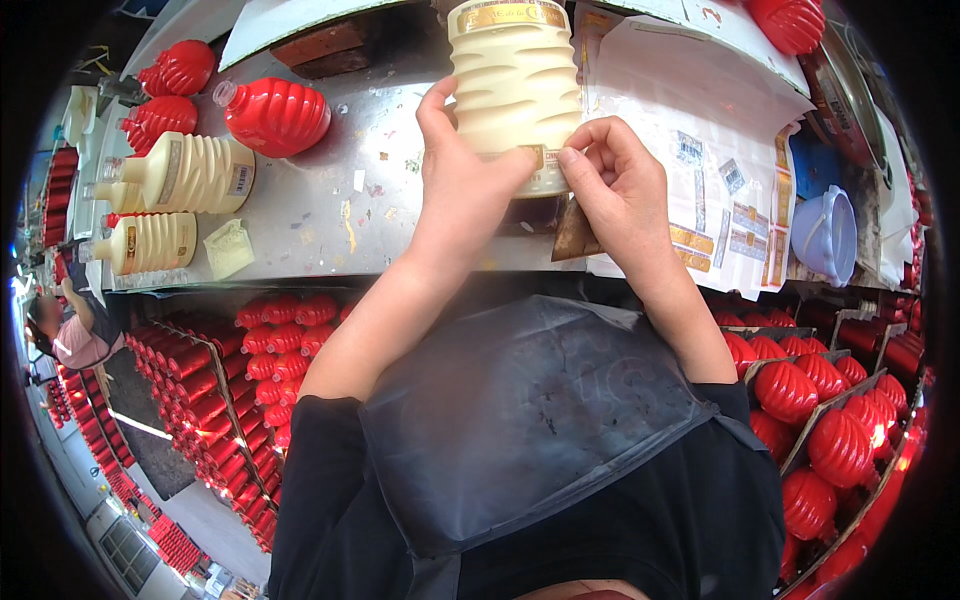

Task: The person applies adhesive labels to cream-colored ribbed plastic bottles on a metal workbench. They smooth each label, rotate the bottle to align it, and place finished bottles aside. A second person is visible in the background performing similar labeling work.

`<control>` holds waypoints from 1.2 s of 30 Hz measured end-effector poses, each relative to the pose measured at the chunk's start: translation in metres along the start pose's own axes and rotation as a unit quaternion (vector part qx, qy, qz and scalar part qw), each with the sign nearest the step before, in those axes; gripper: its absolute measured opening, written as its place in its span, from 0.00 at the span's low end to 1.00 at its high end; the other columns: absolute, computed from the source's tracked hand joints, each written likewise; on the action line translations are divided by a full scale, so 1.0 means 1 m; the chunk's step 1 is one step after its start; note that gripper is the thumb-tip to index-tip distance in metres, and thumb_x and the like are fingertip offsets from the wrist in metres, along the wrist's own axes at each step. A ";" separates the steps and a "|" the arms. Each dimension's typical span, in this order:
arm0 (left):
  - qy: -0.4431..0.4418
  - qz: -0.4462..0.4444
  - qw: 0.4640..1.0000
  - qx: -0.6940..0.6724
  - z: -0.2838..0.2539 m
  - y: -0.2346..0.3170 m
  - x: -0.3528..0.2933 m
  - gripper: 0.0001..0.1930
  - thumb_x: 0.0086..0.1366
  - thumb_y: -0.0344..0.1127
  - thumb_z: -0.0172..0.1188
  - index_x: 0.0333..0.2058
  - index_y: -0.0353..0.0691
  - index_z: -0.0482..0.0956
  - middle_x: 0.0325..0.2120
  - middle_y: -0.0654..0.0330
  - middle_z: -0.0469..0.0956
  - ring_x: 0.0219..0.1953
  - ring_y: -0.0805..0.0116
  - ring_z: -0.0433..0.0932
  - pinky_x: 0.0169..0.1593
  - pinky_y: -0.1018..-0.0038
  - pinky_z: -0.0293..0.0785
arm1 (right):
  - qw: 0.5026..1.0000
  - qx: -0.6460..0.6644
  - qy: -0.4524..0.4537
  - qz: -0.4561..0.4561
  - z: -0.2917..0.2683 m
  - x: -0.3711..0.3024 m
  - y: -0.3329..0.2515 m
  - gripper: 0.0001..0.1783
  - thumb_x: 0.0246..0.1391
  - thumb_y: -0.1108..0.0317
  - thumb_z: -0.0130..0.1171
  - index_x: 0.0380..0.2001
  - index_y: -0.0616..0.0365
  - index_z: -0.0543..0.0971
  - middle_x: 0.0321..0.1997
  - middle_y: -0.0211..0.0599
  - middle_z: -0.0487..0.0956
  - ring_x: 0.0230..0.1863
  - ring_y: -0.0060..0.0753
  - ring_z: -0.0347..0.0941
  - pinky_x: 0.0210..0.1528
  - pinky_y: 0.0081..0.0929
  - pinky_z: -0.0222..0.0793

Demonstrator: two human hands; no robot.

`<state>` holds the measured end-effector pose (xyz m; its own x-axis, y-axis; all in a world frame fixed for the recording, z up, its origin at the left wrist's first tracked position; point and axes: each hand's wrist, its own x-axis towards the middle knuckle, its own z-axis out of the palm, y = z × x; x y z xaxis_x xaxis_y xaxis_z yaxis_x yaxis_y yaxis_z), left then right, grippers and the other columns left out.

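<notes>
Nearest us, beyond the dark apron (530, 420), our left hand (462, 190) wraps the left flank of a cream bottle (515, 90), its thumb lying across the near end, while our right hand (628, 180) meets the near right side, thumb and bent fingers drawn together; we cannot tell whether they pinch anything. The bottle sits between and just beyond our hands, above the surface (330, 225), inward from its near edge. We see a pale body ringed with wavy ridges, a small gold-and-red label at the near end and a broad gold band toward the far end. Right of it, label sheets (700, 225) reach the near edge; at the left edge, two more cream bottles (200, 173) lie on their sides. Farther in, a red bottle (278, 117) lies near the far left corner.
</notes>
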<state>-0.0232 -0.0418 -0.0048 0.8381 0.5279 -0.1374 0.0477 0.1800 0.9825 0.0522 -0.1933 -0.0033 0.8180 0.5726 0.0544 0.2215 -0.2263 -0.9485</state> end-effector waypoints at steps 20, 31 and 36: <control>-0.006 0.006 1.000 -0.007 -0.001 0.000 -0.001 0.48 0.56 0.26 0.64 0.70 0.36 0.44 0.61 0.48 0.61 0.64 0.57 0.68 0.67 0.63 0.67 | 0.999 0.031 0.031 0.008 0.001 0.001 0.002 0.06 0.59 0.70 0.65 0.36 0.61 0.81 0.21 0.28 0.75 0.25 0.15 0.67 0.29 0.21 0.66; -0.011 0.086 0.996 -0.022 -0.010 -0.018 -0.004 0.43 0.59 0.28 0.65 0.68 0.33 0.49 0.61 0.47 0.61 0.65 0.57 0.65 0.69 0.61 0.65 | 0.951 -0.212 0.063 -0.216 0.005 0.003 -0.017 0.06 0.55 0.76 0.69 0.37 0.58 0.87 0.33 0.33 0.83 0.26 0.23 0.78 0.27 0.21 0.73; 0.033 0.141 0.985 0.099 -0.015 -0.026 -0.003 0.37 0.58 0.33 0.68 0.64 0.36 0.62 0.58 0.47 0.64 0.64 0.52 0.65 0.67 0.58 0.66 | 0.933 -0.266 0.054 -0.238 0.004 0.003 -0.025 0.06 0.53 0.76 0.70 0.35 0.57 0.88 0.34 0.33 0.84 0.27 0.29 0.80 0.28 0.24 0.75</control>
<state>-0.0353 -0.0360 -0.0313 0.7968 0.5872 0.1424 -0.0709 -0.1432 0.9871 0.0473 -0.1825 0.0189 0.6022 0.6320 0.4878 0.7817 -0.3425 -0.5212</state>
